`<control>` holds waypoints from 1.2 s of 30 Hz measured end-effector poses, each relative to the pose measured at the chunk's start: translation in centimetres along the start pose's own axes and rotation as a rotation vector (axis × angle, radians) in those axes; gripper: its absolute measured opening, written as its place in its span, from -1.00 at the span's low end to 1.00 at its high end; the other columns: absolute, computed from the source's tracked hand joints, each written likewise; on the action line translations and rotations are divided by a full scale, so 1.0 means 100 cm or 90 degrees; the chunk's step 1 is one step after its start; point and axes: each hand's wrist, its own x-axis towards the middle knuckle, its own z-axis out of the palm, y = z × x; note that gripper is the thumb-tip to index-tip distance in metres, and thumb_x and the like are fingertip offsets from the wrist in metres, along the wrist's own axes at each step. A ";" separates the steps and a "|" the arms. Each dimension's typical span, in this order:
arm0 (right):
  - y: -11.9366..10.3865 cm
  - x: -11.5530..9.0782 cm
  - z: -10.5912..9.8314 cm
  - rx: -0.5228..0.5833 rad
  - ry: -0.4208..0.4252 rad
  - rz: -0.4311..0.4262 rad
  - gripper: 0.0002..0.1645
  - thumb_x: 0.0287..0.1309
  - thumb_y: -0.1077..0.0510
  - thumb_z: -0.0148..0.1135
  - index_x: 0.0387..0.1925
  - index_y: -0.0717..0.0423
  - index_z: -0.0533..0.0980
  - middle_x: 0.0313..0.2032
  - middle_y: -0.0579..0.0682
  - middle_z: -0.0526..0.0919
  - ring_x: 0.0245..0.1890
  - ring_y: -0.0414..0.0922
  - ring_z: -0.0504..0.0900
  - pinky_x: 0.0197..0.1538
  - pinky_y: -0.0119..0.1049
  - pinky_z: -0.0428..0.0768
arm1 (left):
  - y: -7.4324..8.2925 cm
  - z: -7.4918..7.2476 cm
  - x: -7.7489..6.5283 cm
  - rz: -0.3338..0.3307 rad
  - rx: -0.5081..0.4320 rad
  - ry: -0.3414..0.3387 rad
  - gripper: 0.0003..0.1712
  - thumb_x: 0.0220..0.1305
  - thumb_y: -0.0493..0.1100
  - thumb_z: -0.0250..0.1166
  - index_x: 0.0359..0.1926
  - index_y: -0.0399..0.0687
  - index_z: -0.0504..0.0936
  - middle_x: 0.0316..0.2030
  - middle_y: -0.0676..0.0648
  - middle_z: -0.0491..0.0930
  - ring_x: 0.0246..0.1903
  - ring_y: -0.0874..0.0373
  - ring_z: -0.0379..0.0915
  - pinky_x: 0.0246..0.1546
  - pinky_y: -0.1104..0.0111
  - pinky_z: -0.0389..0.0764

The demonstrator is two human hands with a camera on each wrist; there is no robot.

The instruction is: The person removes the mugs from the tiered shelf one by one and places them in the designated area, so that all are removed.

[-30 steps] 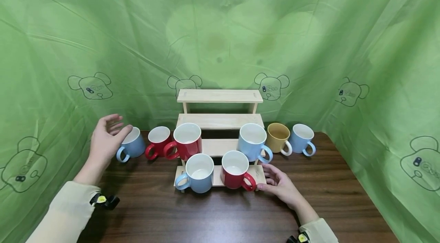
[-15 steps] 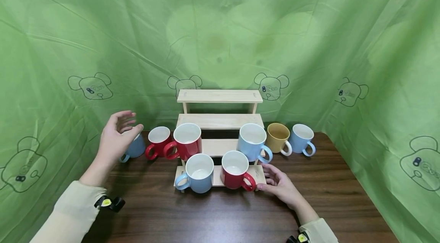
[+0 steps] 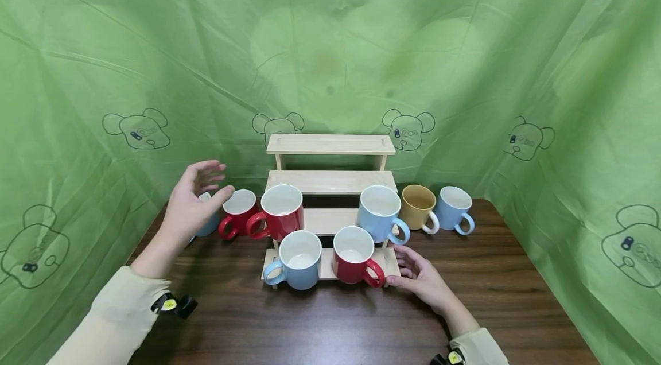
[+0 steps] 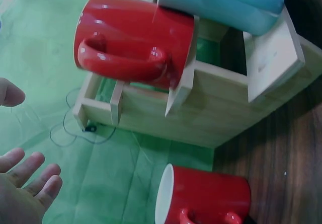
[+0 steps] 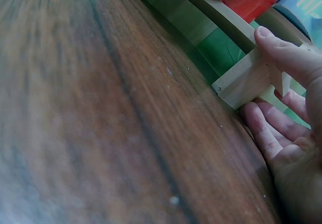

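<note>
My left hand (image 3: 188,204) hovers at the left with nothing in it, thumb and fingers spread apart. Behind it a light blue mug (image 3: 208,227) is mostly hidden; a red mug (image 3: 242,220) stands on the table just right of the fingertips. In the left wrist view that red mug (image 4: 216,191) lies beyond my fingers. My right hand (image 3: 423,279) holds the right end of the stepped wooden rack's (image 3: 330,182) lowest step. The right wrist view has the thumb on the board's edge (image 5: 246,80) and the fingers bent underneath.
On the lowest step are a blue mug (image 3: 300,261) and a red mug (image 3: 353,256). One step higher stand a red mug (image 3: 284,218) and a blue mug (image 3: 379,218). Right of the rack are a yellow mug (image 3: 417,210) and a blue mug (image 3: 453,210). Green cloth (image 3: 330,66) surrounds the table.
My left hand has moved to the right, across the far-left blue mug and toward the red mug beside it. My right hand, the rack and the mugs have kept their places.
</note>
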 end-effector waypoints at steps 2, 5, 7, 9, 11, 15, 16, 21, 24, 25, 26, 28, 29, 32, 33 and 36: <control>0.000 0.000 0.000 0.001 0.001 0.002 -0.06 0.26 0.31 0.57 0.55 0.36 0.30 0.33 0.35 0.56 0.21 -0.08 0.67 0.20 -0.30 0.70 | 0.004 0.004 0.001 0.004 0.001 -0.010 -0.33 0.40 -0.33 0.48 0.43 -0.31 0.43 0.30 -0.12 0.61 0.22 0.14 0.60 0.20 0.52 0.55; 0.000 0.000 0.000 0.000 0.001 0.005 -0.06 0.26 0.31 0.57 0.55 0.36 0.30 0.33 0.35 0.57 0.21 -0.07 0.67 0.20 -0.30 0.70 | 0.009 0.009 0.002 0.009 0.001 -0.027 -0.34 0.41 -0.32 0.46 0.44 -0.30 0.42 0.32 -0.16 0.60 0.25 0.07 0.59 0.22 0.49 0.54; 0.000 0.000 0.000 0.002 0.001 0.005 -0.06 0.25 0.32 0.58 0.55 0.36 0.30 0.33 0.35 0.57 0.20 -0.06 0.68 0.20 -0.30 0.70 | 0.010 0.012 0.002 0.012 -0.004 -0.039 -0.33 0.41 -0.32 0.46 0.44 -0.30 0.41 0.33 -0.16 0.59 0.26 0.01 0.58 0.23 0.45 0.55; -0.001 0.000 0.001 0.003 -0.001 0.005 -0.06 0.26 0.32 0.57 0.55 0.35 0.31 0.33 0.34 0.56 0.20 -0.06 0.68 0.20 -0.30 0.71 | 0.011 0.015 0.003 0.015 -0.006 -0.052 -0.32 0.42 -0.31 0.45 0.45 -0.29 0.40 0.34 -0.15 0.59 0.27 -0.02 0.57 0.23 0.43 0.55; -0.001 0.000 0.001 0.006 -0.004 0.004 -0.06 0.25 0.32 0.57 0.55 0.35 0.31 0.33 0.35 0.56 0.18 -0.06 0.70 0.20 -0.29 0.71 | 0.012 0.018 0.003 0.016 -0.009 -0.066 -0.31 0.41 -0.30 0.46 0.46 -0.29 0.40 0.34 -0.14 0.58 0.28 -0.07 0.56 0.23 0.41 0.54; -0.003 -0.001 0.001 0.011 -0.010 0.000 -0.07 0.26 0.33 0.57 0.55 0.35 0.31 0.33 0.37 0.55 0.16 -0.06 0.72 0.19 -0.29 0.72 | 0.012 0.024 0.003 0.003 -0.006 -0.091 -0.28 0.40 -0.25 0.48 0.48 -0.20 0.39 0.36 -0.10 0.58 0.31 -0.07 0.55 0.26 0.34 0.55; -0.003 -0.001 0.001 0.013 -0.010 -0.001 -0.07 0.26 0.33 0.57 0.55 0.35 0.31 0.33 0.38 0.55 0.16 -0.06 0.73 0.19 -0.29 0.72 | 0.013 0.025 0.003 -0.003 -0.006 -0.097 -0.26 0.40 -0.23 0.49 0.49 -0.19 0.38 0.37 -0.09 0.57 0.32 -0.08 0.55 0.29 0.28 0.55; -0.005 0.000 0.001 0.009 -0.008 0.003 -0.06 0.26 0.32 0.58 0.56 0.32 0.31 0.33 0.37 0.56 0.16 -0.06 0.72 0.18 -0.29 0.72 | 0.013 0.034 0.001 -0.043 -0.004 -0.137 -0.10 0.37 -0.15 0.55 0.57 -0.13 0.25 0.42 -0.13 0.52 0.36 -0.15 0.51 0.37 -0.03 0.52; -0.005 0.000 0.001 0.005 -0.006 0.007 -0.06 0.25 0.30 0.58 0.56 0.30 0.32 0.33 0.36 0.56 0.16 -0.05 0.72 0.18 -0.30 0.72 | 0.011 0.040 -0.002 -0.055 0.020 -0.166 -0.01 0.34 -0.09 0.58 0.60 -0.10 0.20 0.44 -0.17 0.50 0.35 -0.20 0.52 0.38 -0.12 0.51; -0.005 0.000 0.001 0.004 -0.006 0.007 -0.06 0.25 0.30 0.59 0.56 0.30 0.32 0.33 0.36 0.56 0.16 -0.05 0.72 0.18 -0.30 0.72 | 0.011 0.042 -0.003 -0.056 0.028 -0.175 0.00 0.34 -0.07 0.59 0.61 -0.10 0.20 0.44 -0.19 0.50 0.35 -0.21 0.52 0.38 -0.14 0.52; -0.005 0.000 0.001 0.004 -0.006 0.007 -0.06 0.25 0.31 0.59 0.56 0.30 0.32 0.33 0.36 0.56 0.16 -0.05 0.72 0.18 -0.30 0.72 | 0.010 0.043 -0.004 -0.055 0.039 -0.181 0.01 0.33 -0.05 0.60 0.61 -0.09 0.20 0.45 -0.20 0.50 0.35 -0.22 0.53 0.37 -0.16 0.52; -0.004 0.000 0.001 0.005 -0.007 0.007 -0.06 0.25 0.31 0.58 0.56 0.30 0.32 0.33 0.36 0.55 0.16 -0.05 0.72 0.19 -0.29 0.72 | 0.008 0.046 -0.006 -0.052 0.048 -0.190 0.02 0.32 -0.03 0.61 0.61 -0.08 0.21 0.45 -0.22 0.49 0.35 -0.22 0.53 0.36 -0.18 0.54; -0.004 0.000 0.001 0.005 -0.006 0.007 -0.06 0.25 0.32 0.58 0.56 0.30 0.32 0.33 0.36 0.55 0.16 -0.05 0.72 0.19 -0.29 0.72 | 0.008 0.047 -0.006 -0.052 0.051 -0.193 0.02 0.32 -0.02 0.61 0.61 -0.08 0.21 0.45 -0.22 0.49 0.35 -0.21 0.53 0.35 -0.18 0.54; -0.004 0.000 0.001 0.006 -0.004 0.009 -0.06 0.25 0.32 0.58 0.56 0.31 0.32 0.33 0.36 0.55 0.16 -0.05 0.72 0.19 -0.30 0.72 | 0.007 0.050 -0.008 -0.051 0.055 -0.195 0.02 0.32 0.01 0.61 0.60 -0.07 0.22 0.46 -0.22 0.49 0.33 -0.20 0.54 0.35 -0.20 0.55; -0.004 -0.001 0.001 0.005 -0.004 0.010 -0.05 0.25 0.31 0.58 0.56 0.31 0.32 0.33 0.36 0.55 0.16 -0.05 0.72 0.19 -0.30 0.72 | 0.007 0.051 -0.008 -0.051 0.056 -0.193 0.02 0.31 0.01 0.61 0.60 -0.07 0.23 0.45 -0.21 0.49 0.32 -0.20 0.54 0.34 -0.21 0.55; -0.005 -0.001 0.001 0.006 -0.004 0.013 -0.05 0.25 0.30 0.59 0.57 0.31 0.31 0.33 0.36 0.55 0.16 -0.04 0.72 0.19 -0.30 0.72 | 0.006 0.053 -0.010 -0.052 0.058 -0.189 0.02 0.30 0.02 0.62 0.59 -0.06 0.25 0.45 -0.19 0.50 0.30 -0.21 0.55 0.34 -0.22 0.55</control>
